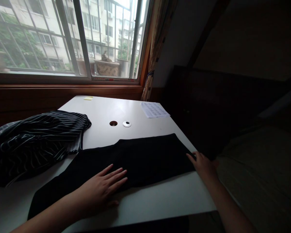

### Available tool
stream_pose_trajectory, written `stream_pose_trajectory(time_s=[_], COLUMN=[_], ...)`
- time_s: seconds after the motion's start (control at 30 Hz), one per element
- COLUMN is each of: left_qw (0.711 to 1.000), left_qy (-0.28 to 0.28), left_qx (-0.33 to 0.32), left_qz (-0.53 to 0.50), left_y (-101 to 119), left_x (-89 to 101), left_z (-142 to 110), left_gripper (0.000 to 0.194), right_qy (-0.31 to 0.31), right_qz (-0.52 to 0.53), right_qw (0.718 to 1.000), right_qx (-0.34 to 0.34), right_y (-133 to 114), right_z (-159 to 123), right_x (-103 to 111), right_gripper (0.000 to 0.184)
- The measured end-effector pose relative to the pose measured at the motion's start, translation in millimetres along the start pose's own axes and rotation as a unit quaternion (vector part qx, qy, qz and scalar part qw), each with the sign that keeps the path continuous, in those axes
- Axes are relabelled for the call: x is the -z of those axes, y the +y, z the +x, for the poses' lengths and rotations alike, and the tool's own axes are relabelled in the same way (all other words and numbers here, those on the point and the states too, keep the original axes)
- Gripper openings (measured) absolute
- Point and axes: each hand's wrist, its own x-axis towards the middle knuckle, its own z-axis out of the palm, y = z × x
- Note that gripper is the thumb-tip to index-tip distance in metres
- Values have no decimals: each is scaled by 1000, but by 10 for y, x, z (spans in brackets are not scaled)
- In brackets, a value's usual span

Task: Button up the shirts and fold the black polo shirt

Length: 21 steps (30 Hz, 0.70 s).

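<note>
A pair of black trousers (150,158), folded lengthwise by its look, lies flat across the white table. My left hand (106,186) rests on the near edge of the cloth, its fingers stretched out and spread. At the right end of the trousers, by the table's side edge, my right hand (203,165) pinches the end of the fabric between thumb and fingers. Left of the trousers sits a crumpled black garment with white stripes (38,139), partly cut off by the frame.
Beyond the trousers, the white table (102,110) has a round cable hole (113,123) with its loose cover (126,124) beside it. Printed sheets (155,110) lie at the far right, and yellow sticky notes (88,98) at the far edge. A barred window (87,38) stands behind.
</note>
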Motion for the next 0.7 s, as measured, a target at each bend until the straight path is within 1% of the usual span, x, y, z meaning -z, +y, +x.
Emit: stream_pose_trajectory(time_s=[0.07, 0.13, 0.2, 0.27, 0.37, 0.43, 0.5, 0.53, 0.63, 0.7], left_qw=[1000, 998, 995, 990, 975, 964, 959, 960, 968, 970], left_qy=[9, 25, 43, 70, 129, 162, 179, 181, 174, 172], left_qx=[24, 51, 79, 110, 158, 188, 202, 199, 178, 173], left_qz=[2, 12, 33, 60, 92, 100, 90, 79, 33, 9], left_y=[-17, -46, -108, -224, -465, -608, -689, -702, -649, -581], left_x=[78, 145, 177, 155, 31, -66, -129, -140, -105, -57], left_z=[-248, -500, -760, -1026, -1404, -1593, -1693, -1707, -1632, -1532], left_gripper=[74, 72, 69, 68, 64, 61, 59, 58, 55, 56], right_qy=[-25, -63, -107, -130, -104, -82, -76, -78, -74, -36], right_qz=[15, 53, 118, 189, 258, 282, 302, 310, 316, 306], right_qw=[998, 992, 978, 961, 945, 938, 932, 929, 925, 932], right_qx=[-48, -95, -133, -153, -172, -182, -185, -186, -196, -193], right_y=[36, 97, 168, 231, 294, 325, 354, 369, 398, 401], right_z=[27, 76, 133, 183, 228, 244, 257, 263, 270, 269], right_x=[-2, -20, -45, -65, -61, -31, 17, 46, 160, 262], right_gripper=[51, 51, 50, 48, 49, 52, 54, 53, 50, 48])
